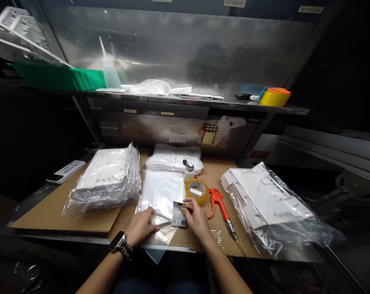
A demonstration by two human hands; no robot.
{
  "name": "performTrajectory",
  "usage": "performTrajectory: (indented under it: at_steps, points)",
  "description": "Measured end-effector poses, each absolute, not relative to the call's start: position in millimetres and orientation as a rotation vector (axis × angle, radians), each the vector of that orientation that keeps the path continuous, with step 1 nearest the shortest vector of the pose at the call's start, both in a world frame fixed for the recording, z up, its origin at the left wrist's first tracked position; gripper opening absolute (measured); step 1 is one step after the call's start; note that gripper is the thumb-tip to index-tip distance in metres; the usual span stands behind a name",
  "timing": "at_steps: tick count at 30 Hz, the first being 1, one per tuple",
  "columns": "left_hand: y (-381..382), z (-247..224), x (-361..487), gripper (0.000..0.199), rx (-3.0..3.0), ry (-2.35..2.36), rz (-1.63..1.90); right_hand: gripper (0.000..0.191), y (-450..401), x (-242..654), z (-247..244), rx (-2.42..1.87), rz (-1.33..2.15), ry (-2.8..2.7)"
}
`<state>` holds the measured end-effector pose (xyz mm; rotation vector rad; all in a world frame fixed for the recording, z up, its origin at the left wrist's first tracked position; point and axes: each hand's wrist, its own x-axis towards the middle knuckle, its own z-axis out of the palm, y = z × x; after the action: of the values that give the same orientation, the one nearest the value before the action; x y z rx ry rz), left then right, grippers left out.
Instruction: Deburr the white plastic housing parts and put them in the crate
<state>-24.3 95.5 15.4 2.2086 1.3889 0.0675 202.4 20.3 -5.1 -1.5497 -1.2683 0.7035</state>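
Left of the tape roll [204, 197], the right hand's grip [198, 219] pinches a printed label [178, 214] while the left hand [141, 227] rests unclenched on clear bags [162, 192], whose slick, overhanging film could slide if pressure eases.

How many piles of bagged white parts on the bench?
2. The left pile is left of the clear bags; the right pile is right of the red air gun. Dark surroundings may hide more.
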Motion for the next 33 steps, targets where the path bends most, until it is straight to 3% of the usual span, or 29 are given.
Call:
performTrajectory:
  at_steps: [3, 16, 26, 33]
  points:
    - [105.6, 8.8, -32.4, 0.012, 2.104, 1.296, 0.130, 0.018, 33.9, 197.6, -1.6, -1.527, 0.652, -1.373]
    - [123.5, 2.7, -50.6, 0.057, 1.522, 1.010, 0.347, 0.008, 43.5, 197.0, 26.7, -1.381, 0.628, -1.542]
    - [115.6, 10.3, -36.1, 0.052, 1.461, 1.008, 0.432, 0.022, 50.6, 189.9, 38.0, -1.537, 0.836, -1.711]
    - [117.3, 14.1, -31.4, 0.037, 1.534, 0.963, 0.431, 0.023, 66.0, 188.1, 46.6, -1.580, 1.029, -1.800]
